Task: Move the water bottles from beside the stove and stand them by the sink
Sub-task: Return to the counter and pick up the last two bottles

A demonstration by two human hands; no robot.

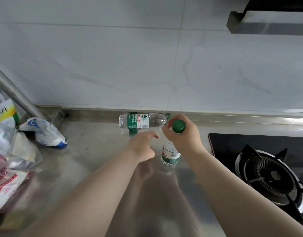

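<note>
Leftmost, crumpled plastic bags [8, 151] are lying heaped on a steel counter [89, 168], with a blue and white packet [48, 134] sitting just beside them and a grey metal pipe [13, 93] slanting up behind. Toward the middle, the lying bottle [138, 123] is resting on its side against the foot of the tiled wall [113, 65], its cap end pointing right. The person's left hand [143, 147] is hovering just in front of it, fingers loose and spread, holding nothing. Whether it is touching the bottle cannot be told. Just to the right, the right hand [183, 134] is curling its fingers and thumb round the neck of the upright bottle [170, 155], right under its green cap [178, 126]. Whether that bottle's base is leaving the counter cannot be told. Further right, a gas stove [267, 177] is sitting near both bottles, and a range hood [267, 23] is jutting in above. No sink is showing. This looks like the pick-up step, with both bottles beside the stove and neither yet moved. Next, the left hand likely needs to close round the lying bottle's body. Both bottles then need carrying to the sink, with the lying one being turned base-down before standing.
</note>
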